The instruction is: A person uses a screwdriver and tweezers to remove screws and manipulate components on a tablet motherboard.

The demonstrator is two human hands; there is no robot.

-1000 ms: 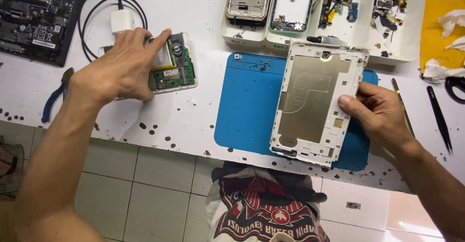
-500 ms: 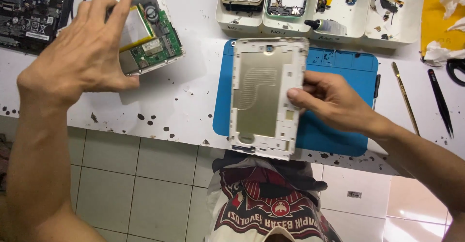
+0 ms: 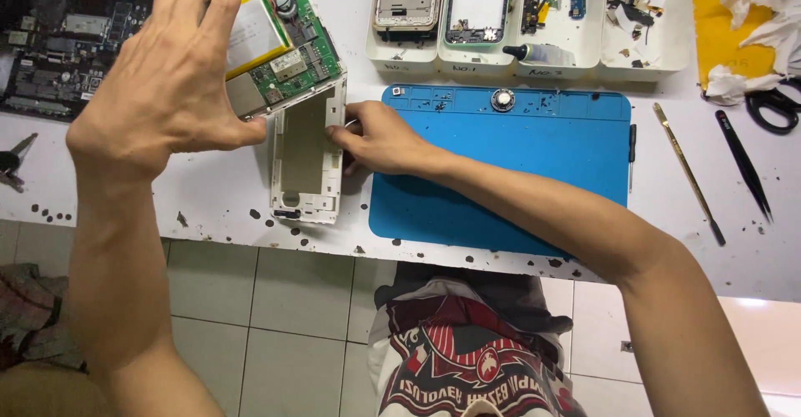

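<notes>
Carefully keep left hand (image 3: pixel 171 75) clamped on lifted green circuit board (image 3: pixel 284 46), right hand (image 3: pixel 380 138) pinching white back cover (image 3: pixel 307 154) beside blue mat (image 3: pixel 517 158), edges aligned squarely.

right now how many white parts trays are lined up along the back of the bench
4, side by side above the blue mat: first tray, second tray, third tray, fourth tray. More could lie beyond the top edge.

White plastic back cover (image 3: pixel 306 158) is showing a dull brushed-metal inner plate. Green circuit board (image 3: pixel 288 54) is looking matt, its battery foil glossy. Blue work mat (image 3: pixel 534 158) is appearing rubbery, matt. White benchtop (image 3: pixel 167 200) is looking smooth, speckled with dark chips.
</notes>
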